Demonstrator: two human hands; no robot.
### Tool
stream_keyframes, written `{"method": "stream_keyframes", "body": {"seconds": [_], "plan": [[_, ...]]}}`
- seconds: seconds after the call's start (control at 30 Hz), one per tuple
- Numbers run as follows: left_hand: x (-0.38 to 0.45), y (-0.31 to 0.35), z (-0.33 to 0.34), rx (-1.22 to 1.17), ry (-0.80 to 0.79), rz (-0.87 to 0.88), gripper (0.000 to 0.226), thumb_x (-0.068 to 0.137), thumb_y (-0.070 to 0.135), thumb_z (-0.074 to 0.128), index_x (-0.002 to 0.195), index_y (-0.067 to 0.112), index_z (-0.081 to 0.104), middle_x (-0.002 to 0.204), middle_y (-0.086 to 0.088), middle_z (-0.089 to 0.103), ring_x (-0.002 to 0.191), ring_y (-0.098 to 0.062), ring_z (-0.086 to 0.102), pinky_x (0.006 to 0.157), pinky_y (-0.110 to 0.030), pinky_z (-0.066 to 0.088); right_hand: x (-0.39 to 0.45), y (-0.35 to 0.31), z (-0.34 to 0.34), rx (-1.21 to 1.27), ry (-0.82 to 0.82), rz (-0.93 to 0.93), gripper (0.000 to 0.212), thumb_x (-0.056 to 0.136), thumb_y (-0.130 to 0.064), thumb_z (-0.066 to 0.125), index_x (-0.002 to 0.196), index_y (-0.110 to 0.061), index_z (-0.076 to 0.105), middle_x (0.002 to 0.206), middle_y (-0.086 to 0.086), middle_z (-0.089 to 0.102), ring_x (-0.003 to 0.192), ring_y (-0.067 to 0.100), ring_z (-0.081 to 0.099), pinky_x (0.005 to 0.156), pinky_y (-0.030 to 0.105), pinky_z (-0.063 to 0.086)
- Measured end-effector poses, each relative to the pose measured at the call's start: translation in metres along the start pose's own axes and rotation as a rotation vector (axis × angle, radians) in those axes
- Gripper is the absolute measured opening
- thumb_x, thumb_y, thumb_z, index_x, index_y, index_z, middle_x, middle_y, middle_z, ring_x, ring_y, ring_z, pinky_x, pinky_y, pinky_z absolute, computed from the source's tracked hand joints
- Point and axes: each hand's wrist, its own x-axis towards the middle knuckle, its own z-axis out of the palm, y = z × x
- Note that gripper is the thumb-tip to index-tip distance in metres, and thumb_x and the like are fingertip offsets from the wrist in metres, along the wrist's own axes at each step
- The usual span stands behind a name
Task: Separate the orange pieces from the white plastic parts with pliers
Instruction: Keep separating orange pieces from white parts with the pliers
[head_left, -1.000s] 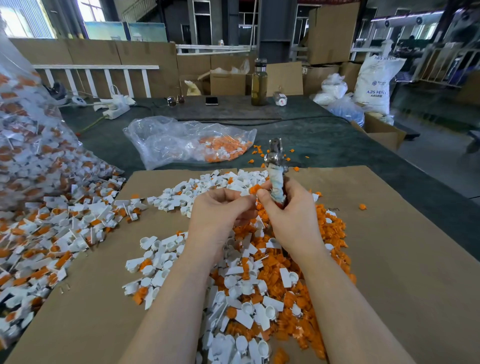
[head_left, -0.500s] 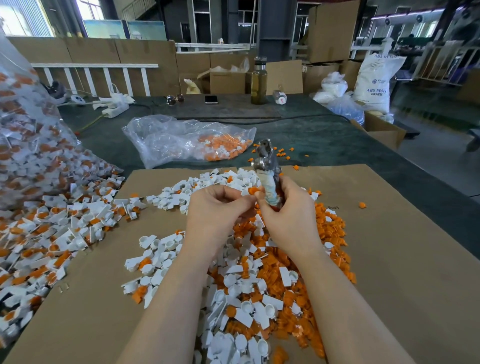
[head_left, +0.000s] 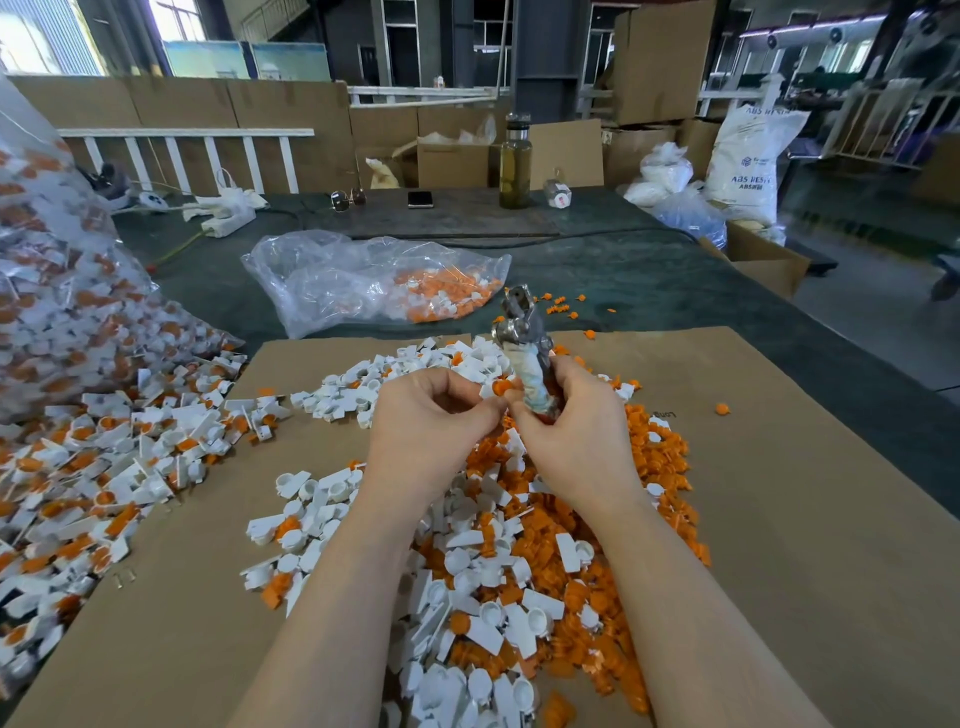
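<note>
Brown cardboard sheet (head_left: 779, 519) covers the green table; over its middle the right hand (head_left: 576, 436) grips tape-wrapped pliers (head_left: 524, 353), head up; the left hand (head_left: 431, 421) pinches an orange piece (head_left: 501, 387) just beside them; mixed white plastic parts (head_left: 488, 623) heap below the hands.

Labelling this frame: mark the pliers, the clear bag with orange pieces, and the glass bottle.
pliers (head_left: 521, 326): head view, on the metal head above the wrapped handle.
clear bag (head_left: 332, 280): head view, on the crumpled plastic left of its orange pieces.
glass bottle (head_left: 515, 166): head view, on the bottle's body.
</note>
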Motion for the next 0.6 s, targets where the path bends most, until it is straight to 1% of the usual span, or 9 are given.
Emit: {"method": "stream_keyframes", "body": {"seconds": [0.1, 0.17, 0.23, 0.3, 0.37, 0.43, 0.5, 0.57, 0.6], "plan": [[-0.0002, 0.0004, 0.0008, 0.032, 0.003, 0.008, 0.017, 0.077, 0.016, 0.081, 0.064, 0.018, 0.071, 0.063, 0.0, 0.072, 0.069, -0.023, 0.072, 0.07, -0.04, 0.062, -0.0001, 0.0003, 0.0002, -0.015, 0.001, -0.015, 0.017, 0.085, -0.024, 0.071, 0.089, -0.028, 0.054, 0.075, -0.019, 0.058, 0.07, 0.003, 0.058, 0.059, 0.022, 0.049], [0.0003, -0.0004, 0.0009, 0.018, 0.005, 0.005, 0.016, 0.077, 0.015, 0.081, 0.065, 0.017, 0.071, 0.064, -0.001, 0.072, 0.071, -0.025, 0.072, 0.07, -0.04, 0.061, 0.0005, 0.0003, 0.0005, -0.001, -0.011, -0.013, 0.017, 0.086, -0.025, 0.07, 0.09, -0.029, 0.054, 0.076, -0.02, 0.058, 0.072, 0.003, 0.059, 0.06, 0.024, 0.051], [0.0007, -0.0013, 0.0008, 0.016, 0.017, 0.006, 0.016, 0.077, 0.015, 0.08, 0.065, 0.016, 0.07, 0.065, -0.003, 0.072, 0.07, -0.025, 0.071, 0.068, -0.037, 0.06, 0.0008, -0.0004, 0.0003, 0.004, -0.037, -0.011, 0.02, 0.086, -0.023, 0.07, 0.092, -0.031, 0.053, 0.077, -0.021, 0.057, 0.074, 0.003, 0.06, 0.063, 0.026, 0.053], [0.0022, -0.0028, 0.0007, 0.018, 0.035, 0.007, 0.016, 0.078, 0.013, 0.078, 0.066, 0.016, 0.069, 0.065, -0.003, 0.071, 0.065, -0.023, 0.068, 0.062, -0.03, 0.058, 0.0011, -0.0009, 0.0002, -0.002, -0.067, -0.021, 0.02, 0.086, -0.021, 0.069, 0.092, -0.031, 0.053, 0.077, -0.02, 0.058, 0.074, 0.004, 0.059, 0.063, 0.029, 0.053], [0.0031, -0.0043, 0.0007, 0.013, 0.042, 0.009, 0.017, 0.078, 0.011, 0.076, 0.065, 0.016, 0.067, 0.065, -0.004, 0.07, 0.059, -0.014, 0.063, 0.055, -0.02, 0.052, 0.0012, -0.0011, 0.0002, -0.002, -0.086, -0.033, 0.017, 0.085, -0.02, 0.068, 0.092, -0.028, 0.055, 0.076, -0.017, 0.059, 0.071, 0.006, 0.058, 0.06, 0.03, 0.052], [0.003, -0.0053, 0.0016, 0.02, 0.045, 0.015, 0.018, 0.079, 0.011, 0.075, 0.065, 0.016, 0.064, 0.063, -0.003, 0.068, 0.056, -0.006, 0.058, 0.05, -0.014, 0.047, 0.0015, -0.001, 0.0001, 0.004, -0.092, -0.039, 0.013, 0.085, -0.018, 0.068, 0.091, -0.024, 0.057, 0.075, -0.013, 0.059, 0.069, 0.008, 0.057, 0.058, 0.032, 0.05], [0.0025, -0.006, 0.0031, 0.033, 0.05, 0.031, 0.019, 0.079, 0.015, 0.074, 0.066, 0.016, 0.061, 0.062, -0.001, 0.066, 0.054, -0.003, 0.054, 0.049, -0.012, 0.043, 0.0018, -0.0009, -0.0002, 0.007, -0.098, -0.042, 0.011, 0.084, -0.016, 0.067, 0.09, -0.02, 0.059, 0.074, -0.011, 0.059, 0.067, 0.011, 0.056, 0.057, 0.033, 0.049], [0.0016, -0.0061, 0.0039, 0.048, 0.059, 0.049, 0.021, 0.081, 0.021, 0.074, 0.068, 0.017, 0.059, 0.064, -0.001, 0.065, 0.055, -0.005, 0.053, 0.05, -0.014, 0.044, 0.0019, -0.0015, -0.0008, 0.013, -0.117, -0.046, 0.012, 0.083, -0.015, 0.066, 0.089, -0.022, 0.058, 0.072, -0.011, 0.058, 0.066, 0.01, 0.055, 0.056, 0.03, 0.046], [0.0016, -0.0062, 0.0037, 0.056, 0.062, 0.054, 0.022, 0.082, 0.024, 0.074, 0.069, 0.017, 0.058, 0.066, -0.002, 0.066, 0.058, -0.008, 0.056, 0.053, -0.017, 0.046, 0.0018, -0.0016, -0.0011, 0.014, -0.13, -0.045, 0.014, 0.083, -0.015, 0.066, 0.09, -0.023, 0.058, 0.072, -0.012, 0.057, 0.066, 0.009, 0.055, 0.055, 0.028, 0.045]]}}
